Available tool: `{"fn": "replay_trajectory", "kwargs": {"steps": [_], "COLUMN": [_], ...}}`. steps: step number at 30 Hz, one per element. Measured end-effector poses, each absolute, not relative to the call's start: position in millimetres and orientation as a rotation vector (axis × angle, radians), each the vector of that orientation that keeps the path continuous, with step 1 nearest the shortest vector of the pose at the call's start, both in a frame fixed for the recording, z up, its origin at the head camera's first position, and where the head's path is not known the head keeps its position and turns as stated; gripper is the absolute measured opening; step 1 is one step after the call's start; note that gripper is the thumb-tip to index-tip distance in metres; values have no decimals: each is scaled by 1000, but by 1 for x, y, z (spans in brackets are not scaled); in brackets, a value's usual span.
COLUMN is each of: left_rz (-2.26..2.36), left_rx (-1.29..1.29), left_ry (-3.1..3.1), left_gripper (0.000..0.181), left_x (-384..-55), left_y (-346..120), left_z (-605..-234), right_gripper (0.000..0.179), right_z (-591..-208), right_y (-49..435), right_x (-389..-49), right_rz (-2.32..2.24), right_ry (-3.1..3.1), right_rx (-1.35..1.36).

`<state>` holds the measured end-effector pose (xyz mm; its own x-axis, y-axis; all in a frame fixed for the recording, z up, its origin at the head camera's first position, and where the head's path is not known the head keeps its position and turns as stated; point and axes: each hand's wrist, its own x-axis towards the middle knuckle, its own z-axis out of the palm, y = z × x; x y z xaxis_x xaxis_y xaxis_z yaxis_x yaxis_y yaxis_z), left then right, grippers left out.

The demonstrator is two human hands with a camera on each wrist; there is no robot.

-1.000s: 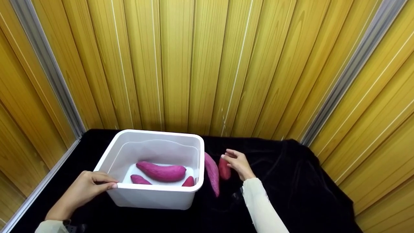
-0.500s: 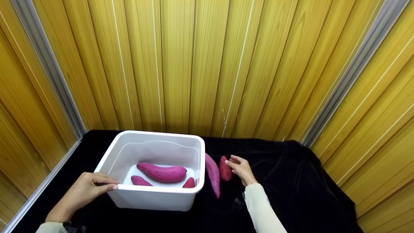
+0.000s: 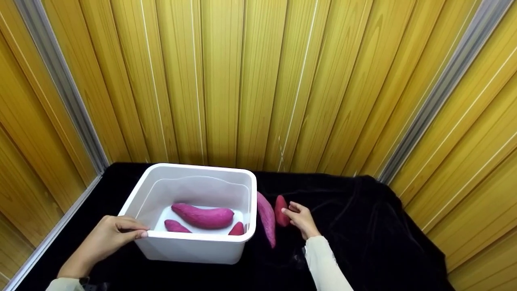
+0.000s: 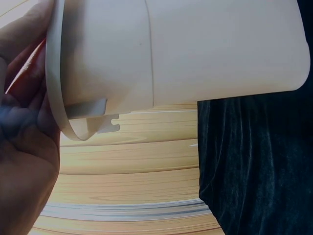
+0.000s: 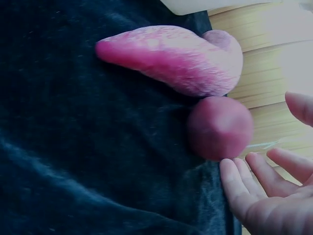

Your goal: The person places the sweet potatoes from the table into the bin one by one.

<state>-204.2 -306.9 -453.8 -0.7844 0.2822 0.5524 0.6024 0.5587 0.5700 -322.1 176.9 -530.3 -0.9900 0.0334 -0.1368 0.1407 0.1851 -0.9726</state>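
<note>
My left hand (image 3: 115, 234) pinches the near left corner of a white plastic tub (image 3: 194, 248), thumb outside and fingers over the rim. The left wrist view shows the tub's wall (image 4: 205, 49) close up. Inside lie a large purple sweet potato (image 3: 204, 216) and two smaller pieces partly hidden by the near rim, one purple (image 3: 175, 226), one red (image 3: 236, 229). To the right of the tub, my right hand (image 3: 303, 220) is at a short red sweet potato (image 3: 280, 210), fingers spread and loosely bent, fingertips right at its side (image 5: 220, 128). A long purple sweet potato (image 3: 266, 220) lies between it and the tub.
Black velvety cloth (image 3: 363, 234) covers the table beneath everything. Yellow wood-patterned panels (image 3: 258, 81) close off the back and both sides, with grey metal strips (image 3: 436, 89) at the corners.
My right hand has shifted nearer to me along the red sweet potato's right side, and that sweet potato has turned slightly. The left hand stays on the tub's rim.
</note>
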Motion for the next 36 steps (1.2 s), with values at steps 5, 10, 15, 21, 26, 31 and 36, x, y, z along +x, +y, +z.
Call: {"fn": "replay_trajectory", "kwargs": {"steps": [5,10,15,21,26,31,36], "left_rz": [-1088,-1081,-1075,-1075,-1080,-1084,-1085], "left_rx": [-705,-699,-707,-708,-701,-706,-699], "left_ry": [-2392,-2398,-2392,-2394,-2404,-2406,-2414], "left_gripper": [14,15,15,14,13,12,12], "left_x": [-204,-204,-204,-204,-203,-203,-203], "left_y": [-306,-306,-306,-307,-306,-306,-306], "left_z": [-454,-454,-455,-454,-453,-453,-452], "right_gripper": [65,66,69,71,71,72,72], "right_z": [-539,-546,-550,-553,-558,-562,-563], "right_y": [177,176,175,173,172,171,170], "right_x": [-322,-323,-321,-320,-321,-321,-320], "right_rz": [-1941,-1961,-1971,-1975,-2013,-2050,-2066], "right_ry": [2357,2331,2306,2284,2254,2227,2216], "right_rx": [188,190,197,202,204,190,188]}}
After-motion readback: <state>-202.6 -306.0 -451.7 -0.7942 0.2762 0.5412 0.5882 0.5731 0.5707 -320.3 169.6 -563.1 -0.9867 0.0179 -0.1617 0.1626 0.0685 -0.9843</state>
